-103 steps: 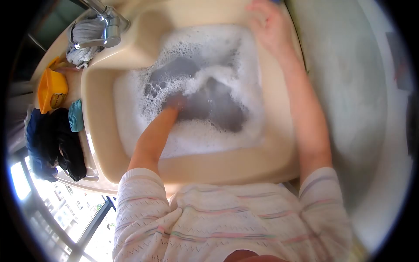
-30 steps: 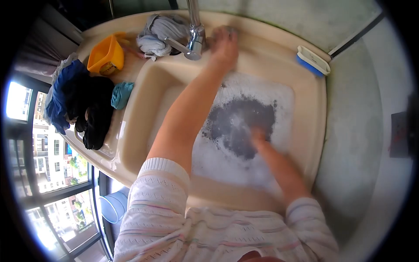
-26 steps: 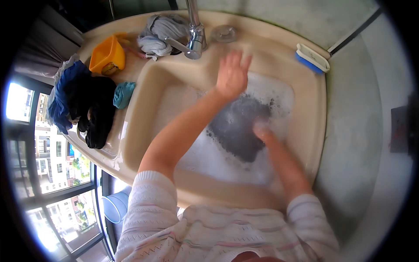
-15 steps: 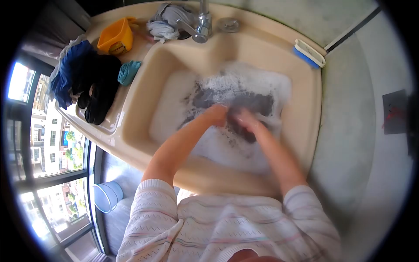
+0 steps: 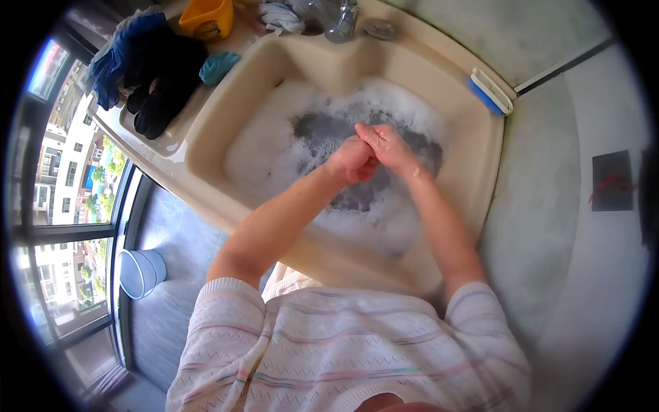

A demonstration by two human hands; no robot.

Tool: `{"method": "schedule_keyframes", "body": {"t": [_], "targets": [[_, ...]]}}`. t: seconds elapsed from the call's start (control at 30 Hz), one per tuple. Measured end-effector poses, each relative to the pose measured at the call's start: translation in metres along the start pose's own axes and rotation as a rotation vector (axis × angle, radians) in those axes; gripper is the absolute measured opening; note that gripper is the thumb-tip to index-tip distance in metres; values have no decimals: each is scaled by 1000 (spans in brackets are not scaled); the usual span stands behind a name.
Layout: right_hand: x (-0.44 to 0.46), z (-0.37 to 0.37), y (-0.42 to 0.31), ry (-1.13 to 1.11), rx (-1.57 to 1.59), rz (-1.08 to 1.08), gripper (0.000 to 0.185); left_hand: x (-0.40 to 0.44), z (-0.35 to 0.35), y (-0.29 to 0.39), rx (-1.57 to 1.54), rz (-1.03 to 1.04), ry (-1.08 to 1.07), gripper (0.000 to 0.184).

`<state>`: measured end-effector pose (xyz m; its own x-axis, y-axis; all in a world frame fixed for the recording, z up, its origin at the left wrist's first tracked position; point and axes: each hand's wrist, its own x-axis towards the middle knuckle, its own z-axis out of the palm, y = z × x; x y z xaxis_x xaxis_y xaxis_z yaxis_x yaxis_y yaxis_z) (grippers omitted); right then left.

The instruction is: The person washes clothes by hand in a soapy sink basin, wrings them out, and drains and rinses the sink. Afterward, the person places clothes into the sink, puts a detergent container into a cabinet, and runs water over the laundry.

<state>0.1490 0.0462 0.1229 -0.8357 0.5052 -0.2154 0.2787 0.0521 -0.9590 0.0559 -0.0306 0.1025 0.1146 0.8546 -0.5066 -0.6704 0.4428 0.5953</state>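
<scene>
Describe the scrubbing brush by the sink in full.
The brush has a long, rounded off-white body, plastic by the look of it, with a darker outline on top, and blue bristles showing on the basin side. It lies lengthwise along the right-hand rim of the beige sink, close to the wall. Nothing rests on it. Its underside is hidden.

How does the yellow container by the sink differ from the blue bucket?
The yellow container is boxy, while the blue bucket is round. The yellow container sits up on the sink surround; the blue bucket stands down on the floor. The yellow container shows a dark marking, but none can be made out on the blue bucket. Neither is in the hands.
</scene>
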Motion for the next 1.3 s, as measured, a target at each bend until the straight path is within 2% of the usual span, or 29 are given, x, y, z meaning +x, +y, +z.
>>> {"method": "schedule_keyframes", "body": {"t": [0.1,0.17,0.3,0.4,0.43,0.57,0.63,0.67,0.7,0.77,0.83,0.9,0.97,1.07,1.1,1.13,1.2,1.23,1.3], "targets": [[11,19,17,400,101,-299,47,10,2,-7,-127,73,153,10],[15,29,15,496,131,-224,44,16,-1,-12,-154,128,190,8],[34,35,36,654,2,-17,31,22,-5,-15,-183,151,372,24],[31,38,53,449,-861,-84,18,33,-1,-23,43,297,636,34],[30,37,55,294,-882,-13,23,33,-1,-24,-12,259,698,32],[19,49,60,293,-801,-177,34,33,-30,-7,-173,260,389,14],[18,47,60,214,-592,-69,37,42,-38,-4,-79,320,492,14],[19,44,58,186,-594,-122,38,49,-44,-4,-28,351,543,14],[19,40,56,158,-596,-175,40,61,-58,-7,218,396,628,21],[16,22,53,119,-816,-487,41,50,-66,10,214,382,629,25],[13,-9,84,281,-930,-360,42,30,-64,27,145,339,637,28],[7,-57,143,537,-1004,-64,42,24,-59,35,178,333,635,29],[-11,-59,147,582,-905,553,42,25,-59,33,228,301,639,28],[28,-48,228,507,-221,482,30,49,-67,17,332,247,633,26],[35,-27,216,481,142,481,25,64,-82,6,376,243,628,25],[32,-8,175,359,481,470,22,71,-91,-1,424,235,625,25],[36,12,108,148,900,424,22,47,-70,-2,-28,168,545,27],[47,23,100,211,997,367,21,40,-59,-4,-258,134,497,28],[67,37,90,331,1186,237,20,74,-64,-29,-363,285,356,33]]}}
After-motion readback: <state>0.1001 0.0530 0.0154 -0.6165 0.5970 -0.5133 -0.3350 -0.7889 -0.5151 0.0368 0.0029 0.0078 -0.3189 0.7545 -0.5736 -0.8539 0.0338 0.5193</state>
